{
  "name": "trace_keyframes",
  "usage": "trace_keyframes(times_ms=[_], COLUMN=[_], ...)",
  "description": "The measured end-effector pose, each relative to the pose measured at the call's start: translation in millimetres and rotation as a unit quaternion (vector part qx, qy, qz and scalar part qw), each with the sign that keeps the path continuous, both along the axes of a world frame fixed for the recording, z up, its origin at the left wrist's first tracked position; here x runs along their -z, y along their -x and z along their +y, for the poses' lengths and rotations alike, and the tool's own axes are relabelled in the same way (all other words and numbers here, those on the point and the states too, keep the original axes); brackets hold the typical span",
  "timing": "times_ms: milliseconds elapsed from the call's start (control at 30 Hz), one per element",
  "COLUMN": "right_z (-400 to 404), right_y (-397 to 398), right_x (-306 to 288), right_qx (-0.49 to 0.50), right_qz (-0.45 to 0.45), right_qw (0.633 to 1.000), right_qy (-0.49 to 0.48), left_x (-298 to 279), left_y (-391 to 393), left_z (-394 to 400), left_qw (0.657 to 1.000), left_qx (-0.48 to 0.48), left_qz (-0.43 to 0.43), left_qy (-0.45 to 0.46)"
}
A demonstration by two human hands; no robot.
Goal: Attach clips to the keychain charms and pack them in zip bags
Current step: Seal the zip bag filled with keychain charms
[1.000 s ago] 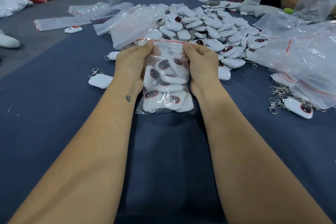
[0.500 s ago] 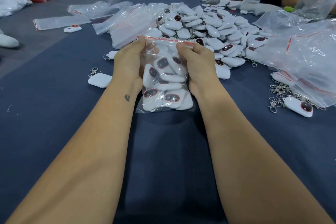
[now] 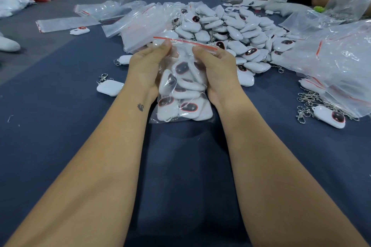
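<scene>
Charms [image 3: 181, 94] are sitting packed in a zip bag [image 3: 183, 88] at centre frame, its bottom resting on the table [image 3: 60, 126] and its long axis running up the picture to the red seal strip [image 3: 185, 43]. Going left to right, the left hand [image 3: 148, 66] is pinching the bag's upper left, the strip is stretching between, and the right hand [image 3: 216, 66] is pinching the upper right. Both hands are lying equally near the strip, so closing it looks like a sideways press along its length.
</scene>
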State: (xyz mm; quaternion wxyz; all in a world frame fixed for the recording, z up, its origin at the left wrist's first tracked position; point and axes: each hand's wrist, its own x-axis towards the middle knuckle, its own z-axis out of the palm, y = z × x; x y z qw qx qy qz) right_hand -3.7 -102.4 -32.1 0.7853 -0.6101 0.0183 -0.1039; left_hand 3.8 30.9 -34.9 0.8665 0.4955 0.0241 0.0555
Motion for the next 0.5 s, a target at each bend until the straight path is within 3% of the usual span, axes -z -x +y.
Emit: trace_keyframes(times_ms=[500], right_z=[2.7], right_y=[5.0], right_x=[-4.7], right_qx=[-0.008], right_qz=[-0.005], right_qw=[1.0], right_qy=[0.016], left_x=[0.2], left_y=[3.3], left_z=[-2.3], left_qw=[0.996], left_qx=[0.064], left_qz=[-0.053], left_qy=[-0.023])
